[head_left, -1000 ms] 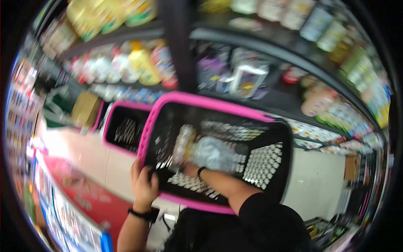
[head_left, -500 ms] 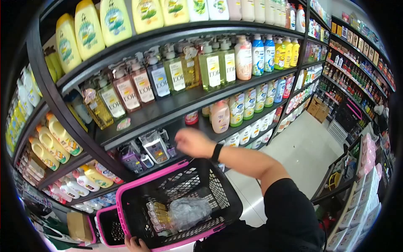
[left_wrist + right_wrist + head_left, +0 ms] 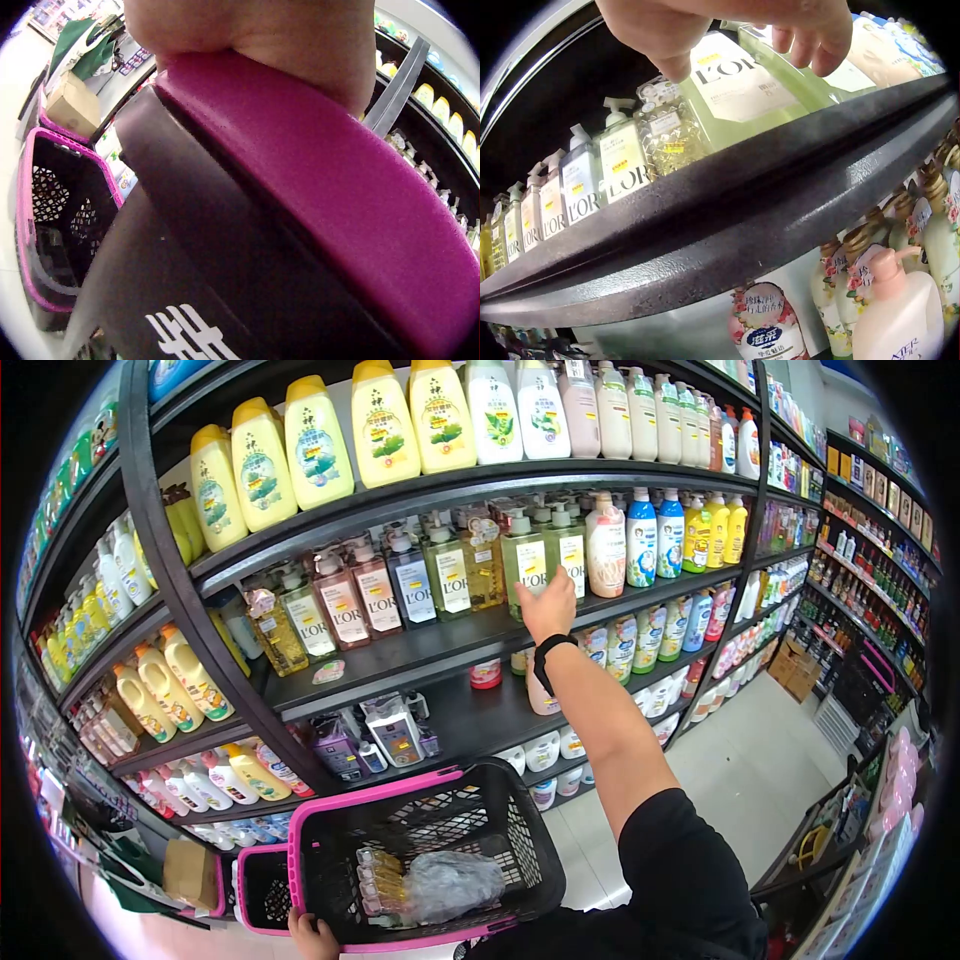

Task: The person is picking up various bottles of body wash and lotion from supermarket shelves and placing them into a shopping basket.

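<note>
In the head view, my right hand (image 3: 548, 610) reaches to the middle shelf, thumb and fingers spread in front of two green pump bottles (image 3: 527, 550). The right wrist view has the thumb of my right hand (image 3: 742, 34) by the left edge of one green bottle (image 3: 739, 90) and the fingertips over its neighbour; contact is unclear. Low in the head view, my left hand (image 3: 312, 935) grips the pink rim of a black basket (image 3: 400, 788), which holds a clear plastic bag (image 3: 455, 885) and a pack of small bottles (image 3: 382, 880). My left hand (image 3: 255, 45) covers part of the rim (image 3: 322, 172) in the left wrist view.
Pink, blue and amber pump bottles (image 3: 338, 600) line the same shelf (image 3: 420, 650). Yellow bottles (image 3: 387, 430) stand above, boxed goods (image 3: 393, 732) below. Another basket (image 3: 262, 890) and a cardboard box (image 3: 190, 875) are at the lower left. Pale floor (image 3: 720, 790) stretches along the shelves to the right.
My right hand was inside the basket, then rose past the lower shelf and is now at the green bottles. My left hand remains at the rim. The head view has turned up towards the shelves.
</note>
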`<act>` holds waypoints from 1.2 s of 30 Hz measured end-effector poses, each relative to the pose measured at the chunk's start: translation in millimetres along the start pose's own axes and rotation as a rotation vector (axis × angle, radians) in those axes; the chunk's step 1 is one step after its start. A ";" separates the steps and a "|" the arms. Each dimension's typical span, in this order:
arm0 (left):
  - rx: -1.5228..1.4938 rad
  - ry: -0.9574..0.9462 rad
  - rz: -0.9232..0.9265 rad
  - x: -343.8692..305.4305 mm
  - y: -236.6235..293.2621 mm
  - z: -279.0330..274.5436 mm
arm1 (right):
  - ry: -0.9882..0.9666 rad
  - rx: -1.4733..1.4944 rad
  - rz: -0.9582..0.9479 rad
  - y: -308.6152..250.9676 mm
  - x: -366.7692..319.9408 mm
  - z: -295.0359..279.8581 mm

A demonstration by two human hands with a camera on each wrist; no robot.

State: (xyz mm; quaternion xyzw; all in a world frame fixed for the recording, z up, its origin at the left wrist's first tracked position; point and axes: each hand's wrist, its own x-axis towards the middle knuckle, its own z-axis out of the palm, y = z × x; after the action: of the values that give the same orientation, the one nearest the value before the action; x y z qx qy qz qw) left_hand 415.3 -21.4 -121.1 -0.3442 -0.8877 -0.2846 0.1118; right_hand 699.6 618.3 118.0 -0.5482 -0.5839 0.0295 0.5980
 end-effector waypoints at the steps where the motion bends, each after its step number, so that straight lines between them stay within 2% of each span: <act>1: -0.001 -0.003 -0.025 -0.7 -0.2 1.1 | -0.018 -0.007 0.017 1.8 -0.3 3.4; 4: -0.151 0.049 0.015 -6.2 -52.3 34.9 | -0.105 -0.028 0.050 -2.9 -5.6 1.5; 7: -0.223 0.135 -0.030 -8.6 -55.2 42.8 | -0.141 -0.090 0.064 -6.4 -9.5 7.1; 10: -0.314 0.120 -0.127 -9.0 -53.0 43.8 | -0.154 -0.157 0.095 -6.4 -10.4 14.6; 11: -0.241 0.169 -0.022 -10.1 -70.2 54.0 | -0.184 -0.183 0.106 -4.0 -8.6 17.2; 14: -0.340 0.092 -0.081 -8.3 -54.9 41.0 | -0.233 -0.192 0.112 -3.9 -8.4 11.5; 15: -0.383 0.041 -0.160 -7.1 -48.8 36.0 | -0.251 -0.181 0.116 -5.2 -7.0 8.4; 20: -0.182 0.056 -0.007 -6.6 -41.6 25.8 | -0.279 -0.069 0.043 0.2 -14.7 -2.2; 21: -0.095 0.050 0.027 -4.3 -38.3 21.6 | -0.201 -0.014 -0.059 6.6 -20.0 -4.6; 22: -0.014 0.045 0.060 1.0 -25.4 14.5 | -0.250 0.039 -0.060 0.8 -27.6 -18.3; 23: -0.045 0.080 0.040 7.7 -7.4 9.4 | -0.299 0.089 -0.062 -5.7 -35.3 -34.9; 24: -0.039 0.105 0.102 16.2 5.7 5.1 | -0.348 0.135 -0.064 -11.4 -45.7 -51.2; 26: -0.254 0.096 0.114 34.9 48.1 -1.3 | -0.421 0.285 -0.066 -10.9 -78.8 -68.6; 28: -0.453 0.009 0.216 54.5 103.6 -9.4 | -0.485 0.357 -0.141 -32.4 -122.6 -103.2; 29: -0.565 -0.038 0.289 64.1 130.7 -10.6 | -0.562 0.509 -0.130 -24.5 -147.1 -99.9; 30: -0.685 -0.128 0.226 69.4 169.0 -18.6 | -0.638 0.542 -0.080 -46.2 -173.0 -122.4; 33: -0.951 -0.209 0.344 78.6 246.0 -16.1 | -0.875 0.600 -0.089 -71.3 -246.2 -151.3; 34: -1.007 -0.263 0.306 76.5 261.9 -13.2 | -0.965 0.661 -0.078 -73.5 -270.0 -153.4; 35: -1.080 -0.380 0.297 76.6 272.6 -11.8 | -0.933 0.608 -0.242 -62.8 -296.3 -146.4; 36: -1.054 -0.291 0.208 68.6 284.4 -17.7 | -0.936 0.541 -0.385 -64.3 -315.2 -146.2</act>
State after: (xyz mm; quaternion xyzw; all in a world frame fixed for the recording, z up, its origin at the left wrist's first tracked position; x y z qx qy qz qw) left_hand 556.6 176.8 42.1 -0.4750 -0.5929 -0.6271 -0.1718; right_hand 667.8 289.1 -6.2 -0.1880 -0.8475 0.3078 0.3895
